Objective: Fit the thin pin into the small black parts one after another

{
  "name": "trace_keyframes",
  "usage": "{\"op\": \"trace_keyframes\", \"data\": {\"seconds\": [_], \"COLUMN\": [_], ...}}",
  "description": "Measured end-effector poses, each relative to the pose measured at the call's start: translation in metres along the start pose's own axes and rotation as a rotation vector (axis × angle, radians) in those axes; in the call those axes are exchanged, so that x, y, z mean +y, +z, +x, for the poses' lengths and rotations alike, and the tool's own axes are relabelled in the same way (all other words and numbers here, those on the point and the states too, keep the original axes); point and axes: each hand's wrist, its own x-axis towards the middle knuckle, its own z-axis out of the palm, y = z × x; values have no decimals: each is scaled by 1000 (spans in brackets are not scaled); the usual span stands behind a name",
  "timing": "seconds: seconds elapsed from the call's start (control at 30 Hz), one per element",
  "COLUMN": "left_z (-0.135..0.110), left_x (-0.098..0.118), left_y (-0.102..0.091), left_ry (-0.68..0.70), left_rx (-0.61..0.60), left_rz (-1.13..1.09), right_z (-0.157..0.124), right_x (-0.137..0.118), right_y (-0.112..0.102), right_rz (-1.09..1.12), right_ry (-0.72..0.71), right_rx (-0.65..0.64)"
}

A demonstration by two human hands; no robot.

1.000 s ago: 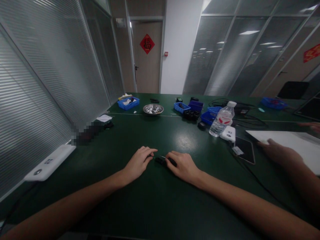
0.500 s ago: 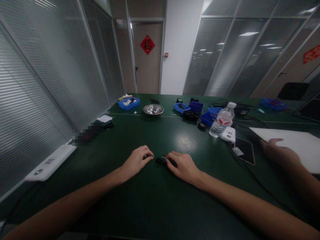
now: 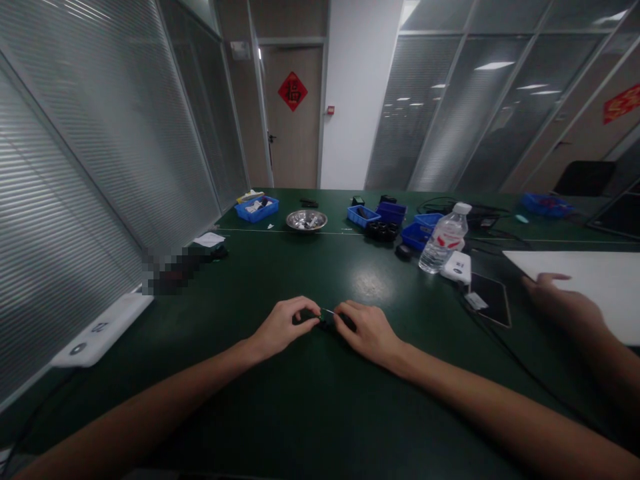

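My left hand point(image 3: 287, 328) pinches a small green piece point(image 3: 321, 318) between thumb and index finger; its exact kind is too small to tell. The green piece is close to a small black part point(image 3: 326, 326) low over the table, whether touching I cannot tell. My right hand point(image 3: 369, 331) is closed on the black part from the right side, its palm turned down. A thin, bright metal sliver point(image 3: 327, 311) shows by the right fingertips. Fingers and shadow hide much of what lies under the right hand.
Another person's hand point(image 3: 567, 307) rests by a white board point(image 3: 610, 283) on the right. A water bottle point(image 3: 444, 241), a white power strip point(image 3: 457, 267) and a dark tablet-like panel point(image 3: 493, 300) stand nearby. Farther back are a metal bowl point(image 3: 307, 229) and blue trays point(image 3: 257, 209).
My left hand has moved right, bringing the green piece up to the black part. My right hand has hardly moved. The other person's white board has shifted slightly.
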Motion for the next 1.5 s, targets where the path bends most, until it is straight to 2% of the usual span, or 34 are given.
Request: {"op": "trace_keyframes", "data": {"seconds": [0.4,0.63,0.8,0.93,1.17,1.27,1.37,1.5], "left_z": [0,0,-1,-1,11,15,18,20], "left_x": [1,-6,-6,-7,-38,-57,-84,-122], "left_y": [-1,3,2,-3,-25,-45,-71,-101], "left_ry": [-60,-52,9,-75,-273,-339,-385,-360], "left_rx": [-55,-33,-42,-26,191,376,642,875], "left_rz": [49,38,56,17,-459,-573,-735,-789], "right_z": [0,0,0,-1,-2,-1,-1,-1], "right_x": [-2,-3,-5,-5,0,0,0,0], "right_y": [-2,-3,-4,-5,-2,-2,-3,-3], "right_rz": [-20,-9,7,28,-2,14,17,4], "right_ry": [-6,-8,-13,-13,-18,-17,-13,-14], "right_rx": [-5,-12,-14,-24,-10,-21,-31,-30]}}
